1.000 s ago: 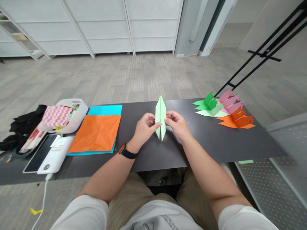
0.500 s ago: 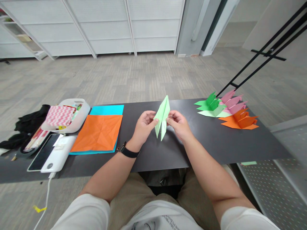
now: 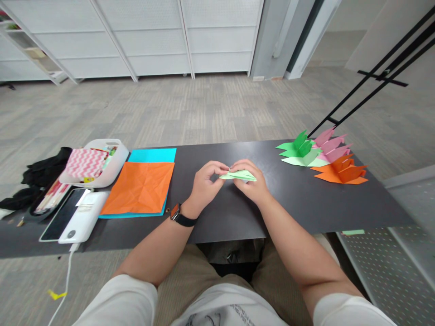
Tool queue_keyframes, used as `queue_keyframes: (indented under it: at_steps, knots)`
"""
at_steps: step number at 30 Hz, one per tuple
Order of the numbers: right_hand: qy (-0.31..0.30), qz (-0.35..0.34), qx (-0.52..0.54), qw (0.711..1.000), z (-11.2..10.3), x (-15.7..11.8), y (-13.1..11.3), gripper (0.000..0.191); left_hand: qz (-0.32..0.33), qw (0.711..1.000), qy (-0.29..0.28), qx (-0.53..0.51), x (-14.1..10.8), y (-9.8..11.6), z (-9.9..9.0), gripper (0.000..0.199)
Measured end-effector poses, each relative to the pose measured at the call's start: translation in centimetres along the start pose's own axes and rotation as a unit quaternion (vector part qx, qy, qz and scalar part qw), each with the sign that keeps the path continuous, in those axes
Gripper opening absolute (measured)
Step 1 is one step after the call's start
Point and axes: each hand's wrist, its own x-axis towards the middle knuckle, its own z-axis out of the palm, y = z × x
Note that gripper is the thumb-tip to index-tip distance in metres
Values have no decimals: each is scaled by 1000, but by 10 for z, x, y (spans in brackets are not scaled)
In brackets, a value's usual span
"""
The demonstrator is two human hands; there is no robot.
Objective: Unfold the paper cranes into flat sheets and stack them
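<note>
Paper (image 3: 242,175), pale green, folded, pinched between both hands (image 3: 205,182); orange sheet (image 3: 139,188) left of hands, folded shapes (image 3: 341,170) right.

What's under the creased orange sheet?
Blue paper shows past its far, right and near edges. Anything else beneath the orange sheet is covered and can't be seen.

Fingers (image 3: 219,169) partly hide the folded pale-green paper (image 3: 244,175) mid-frame, its shape hard to judge; the bottom edge crops a thin white cable (image 3: 68,272).
</note>
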Motion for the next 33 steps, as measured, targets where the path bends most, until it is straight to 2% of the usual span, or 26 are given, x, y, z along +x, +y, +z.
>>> queue_keyframes:
  at_steps: [5,10,12,19,25,33]
  knots:
    - [5,4,-18,1000,-3,-3,-1,8,4,1000,-24,6,0,4,-2,4]
    - [28,-1,-39,999,-5,-6,6,8,19,998,-45,30,-1,2,-5,45]
    - [35,-2,-48,998,-6,-7,7,8,20,997,-54,57,-1,2,-6,51]
    - [50,-36,-44,997,-8,-5,7,7,16,995,-53,87,0,5,-7,41]
    - [38,-36,-46,998,-9,-6,13,13,21,992,-92,87,3,9,-9,38]
    - [57,-71,-43,995,-8,-5,11,8,23,997,-66,29,3,-3,-10,36]
